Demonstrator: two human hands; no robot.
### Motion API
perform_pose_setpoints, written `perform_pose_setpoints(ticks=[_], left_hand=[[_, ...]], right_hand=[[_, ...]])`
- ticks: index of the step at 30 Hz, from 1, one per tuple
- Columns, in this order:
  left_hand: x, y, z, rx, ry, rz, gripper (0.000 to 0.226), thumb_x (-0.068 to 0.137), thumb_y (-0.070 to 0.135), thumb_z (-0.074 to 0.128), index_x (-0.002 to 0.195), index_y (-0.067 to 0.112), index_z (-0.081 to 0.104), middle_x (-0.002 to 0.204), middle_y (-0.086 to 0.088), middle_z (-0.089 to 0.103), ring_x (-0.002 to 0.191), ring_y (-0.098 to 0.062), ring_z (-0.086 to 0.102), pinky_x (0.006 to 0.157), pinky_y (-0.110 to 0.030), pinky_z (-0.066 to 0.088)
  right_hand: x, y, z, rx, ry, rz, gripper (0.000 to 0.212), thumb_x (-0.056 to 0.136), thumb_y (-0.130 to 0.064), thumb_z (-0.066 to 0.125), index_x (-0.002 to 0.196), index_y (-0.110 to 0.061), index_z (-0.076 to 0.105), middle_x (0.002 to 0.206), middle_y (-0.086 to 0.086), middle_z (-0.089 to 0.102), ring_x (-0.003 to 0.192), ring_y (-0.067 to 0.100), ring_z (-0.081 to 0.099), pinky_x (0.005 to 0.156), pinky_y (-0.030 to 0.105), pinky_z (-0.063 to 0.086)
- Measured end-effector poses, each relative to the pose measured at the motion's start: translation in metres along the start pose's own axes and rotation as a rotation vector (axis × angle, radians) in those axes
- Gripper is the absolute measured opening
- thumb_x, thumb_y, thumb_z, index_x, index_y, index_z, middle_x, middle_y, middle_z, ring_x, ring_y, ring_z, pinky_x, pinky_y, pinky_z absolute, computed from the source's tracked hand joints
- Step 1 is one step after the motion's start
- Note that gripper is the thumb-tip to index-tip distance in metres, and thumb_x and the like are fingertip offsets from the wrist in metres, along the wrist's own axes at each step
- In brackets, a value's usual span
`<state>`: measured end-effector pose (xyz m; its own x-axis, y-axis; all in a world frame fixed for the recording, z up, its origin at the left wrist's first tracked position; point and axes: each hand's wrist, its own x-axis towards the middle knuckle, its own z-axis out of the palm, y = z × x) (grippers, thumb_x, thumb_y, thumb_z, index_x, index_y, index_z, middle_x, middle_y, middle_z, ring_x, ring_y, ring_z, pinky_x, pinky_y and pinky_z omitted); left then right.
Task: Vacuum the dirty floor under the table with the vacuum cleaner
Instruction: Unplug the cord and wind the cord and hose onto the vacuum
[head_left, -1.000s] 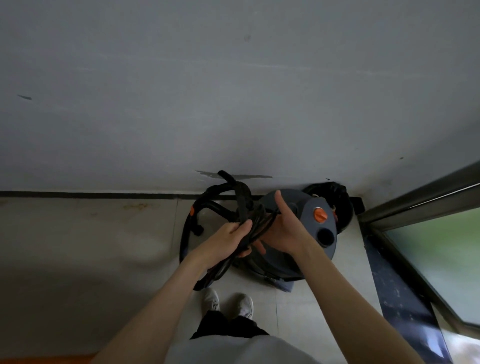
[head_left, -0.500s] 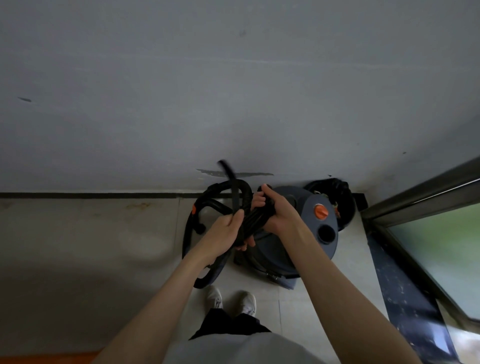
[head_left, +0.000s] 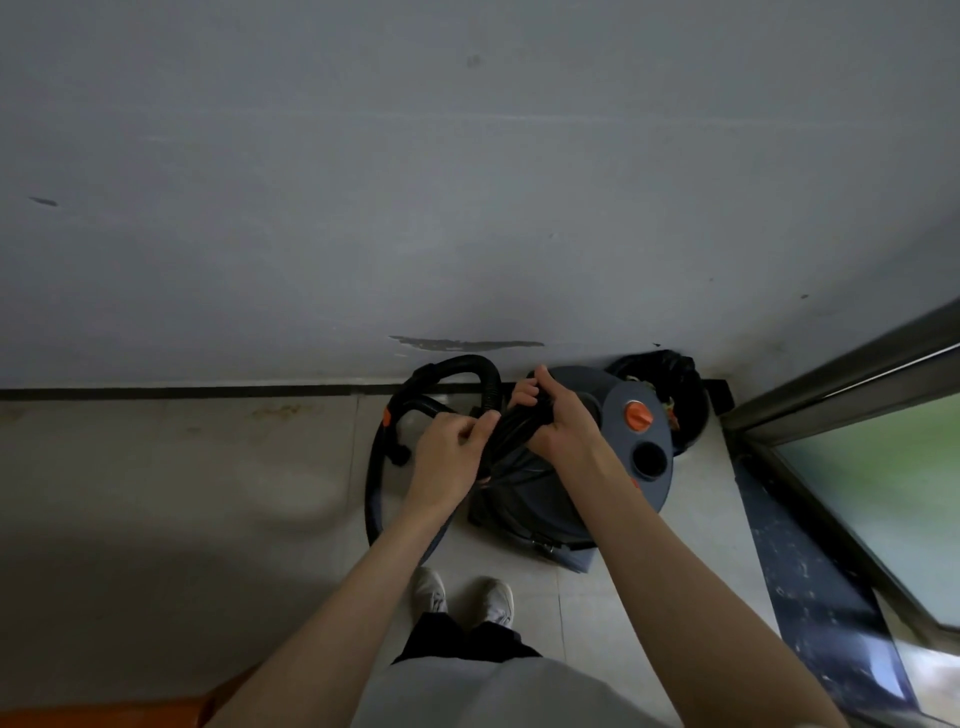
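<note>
- Vacuum cleaner (head_left: 613, 457): a dark grey canister standing on the tiled floor (head_left: 182, 493) against the grey wall (head_left: 467, 182), in the corner beside a glass door (head_left: 883, 467).
- Its lid carries 1 orange knob (head_left: 638, 415) and, just below that, 1 round black opening (head_left: 649, 458).
- Black hose (head_left: 457, 366): arches up at the canister's left side and loops down along the floor in a wide curve.
- Black cord bundle (head_left: 511, 431): gathered over the canister's top, held between the 2 hands.
- Left hand (head_left: 447, 462): fingers curled round the lower end of the bundle.
- Right hand (head_left: 558, 421): fingers and thumb wrapped round the upper part of the bundle, directly above the lid.
- Black bin (head_left: 675, 374): behind the canister, tight in the corner.
- 2 pale shoes (head_left: 462, 595) stand on the tiles just in front of the canister.
</note>
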<state>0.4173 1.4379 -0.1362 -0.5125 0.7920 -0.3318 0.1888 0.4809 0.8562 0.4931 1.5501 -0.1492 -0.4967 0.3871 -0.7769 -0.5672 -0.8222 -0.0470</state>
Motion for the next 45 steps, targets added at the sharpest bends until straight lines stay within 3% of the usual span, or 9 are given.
perform_pose_setpoints(ticks=[5, 9, 12, 15, 19, 25, 32, 40, 45], left_hand=[[0.000, 0.005, -0.004, -0.114, -0.261, -0.037, 0.030, 0.095, 0.027, 0.048, 0.093, 0.002, 0.064, 0.074, -0.005, 0.062, 0.068, -0.011, 0.062, 0.059, -0.014, 0.051], [0.002, -0.001, -0.007, -0.239, -0.421, -0.051, 0.014, 0.092, 0.014, 0.055, 0.103, 0.011, 0.063, 0.085, 0.000, 0.070, 0.077, -0.005, 0.064, 0.070, -0.016, 0.052], [0.005, -0.003, -0.006, -0.343, -0.374, -0.115, 0.011, 0.093, 0.013, 0.054, 0.096, 0.013, 0.065, 0.081, -0.001, 0.070, 0.075, -0.007, 0.064, 0.069, -0.018, 0.051], [0.009, -0.007, -0.011, -0.415, -0.326, -0.163, 0.013, 0.093, 0.013, 0.054, 0.092, 0.010, 0.066, 0.077, -0.004, 0.067, 0.073, -0.014, 0.062, 0.068, -0.023, 0.051], [0.012, -0.013, -0.018, -0.421, -0.344, -0.193, 0.015, 0.094, 0.013, 0.052, 0.095, 0.007, 0.066, 0.078, -0.005, 0.068, 0.072, -0.014, 0.062, 0.066, -0.022, 0.051], [0.011, -0.015, -0.017, -0.388, -0.345, -0.174, 0.017, 0.095, 0.014, 0.049, 0.093, 0.008, 0.064, 0.069, 0.003, 0.066, 0.058, -0.002, 0.059, 0.055, -0.015, 0.046], [0.006, -0.016, -0.017, -0.370, -0.395, -0.136, 0.021, 0.097, 0.011, 0.045, 0.090, 0.010, 0.064, 0.068, 0.005, 0.066, 0.066, -0.008, 0.058, 0.063, -0.020, 0.047], [0.000, -0.010, -0.016, -0.240, -0.516, -0.032, 0.011, 0.090, 0.011, 0.058, 0.097, 0.007, 0.065, 0.086, -0.003, 0.069, 0.075, -0.006, 0.061, 0.069, -0.019, 0.048], [-0.004, -0.007, -0.013, -0.147, -0.421, 0.036, 0.015, 0.090, 0.016, 0.060, 0.077, 0.009, 0.063, 0.066, 0.003, 0.065, 0.057, -0.003, 0.056, 0.057, -0.016, 0.045]], right_hand=[[-0.004, -0.005, 0.004, 0.004, -0.019, 0.015, 0.026, 0.097, -0.022, 0.052, 0.074, -0.009, 0.050, 0.050, 0.003, 0.049, 0.036, 0.010, 0.045, 0.042, 0.015, 0.042], [-0.009, -0.009, 0.003, -0.129, -0.005, -0.006, 0.019, 0.096, -0.023, 0.053, 0.089, -0.005, 0.054, 0.066, 0.009, 0.057, 0.055, 0.016, 0.055, 0.055, 0.025, 0.053], [-0.021, -0.012, -0.007, -0.706, -0.026, -0.060, 0.043, 0.100, -0.042, 0.040, 0.101, -0.004, 0.059, 0.092, 0.015, 0.066, 0.084, 0.025, 0.064, 0.076, 0.034, 0.053], [-0.038, -0.017, -0.022, -1.266, -0.068, 0.033, 0.060, 0.098, -0.055, 0.026, 0.094, -0.011, 0.066, 0.083, 0.008, 0.071, 0.080, 0.020, 0.067, 0.078, 0.031, 0.051], [-0.054, -0.025, -0.034, -1.550, -0.114, -0.059, 0.026, 0.099, -0.027, 0.047, 0.090, -0.009, 0.064, 0.066, 0.004, 0.062, 0.060, 0.013, 0.058, 0.065, 0.025, 0.049], [-0.071, -0.019, -0.025, -1.540, -0.177, -0.428, 0.007, 0.092, -0.003, 0.056, 0.095, -0.008, 0.060, 0.066, 0.002, 0.066, 0.050, 0.004, 0.058, 0.051, 0.015, 0.046], [-0.087, -0.015, -0.006, -1.554, -0.375, -0.346, 0.015, 0.093, -0.001, 0.054, 0.090, -0.008, 0.066, 0.070, 0.002, 0.069, 0.059, 0.008, 0.063, 0.059, 0.016, 0.050], [-0.071, -0.026, 0.023, -1.478, -0.431, -0.108, 0.028, 0.092, 0.013, 0.045, 0.114, 0.001, 0.055, 0.101, 0.013, 0.067, 0.081, 0.010, 0.070, 0.073, 0.018, 0.055], [-0.066, -0.026, 0.034, -1.802, -0.239, -0.348, 0.019, 0.093, -0.012, 0.058, 0.095, 0.005, 0.067, 0.066, 0.000, 0.069, 0.050, 0.002, 0.059, 0.053, 0.014, 0.048]])
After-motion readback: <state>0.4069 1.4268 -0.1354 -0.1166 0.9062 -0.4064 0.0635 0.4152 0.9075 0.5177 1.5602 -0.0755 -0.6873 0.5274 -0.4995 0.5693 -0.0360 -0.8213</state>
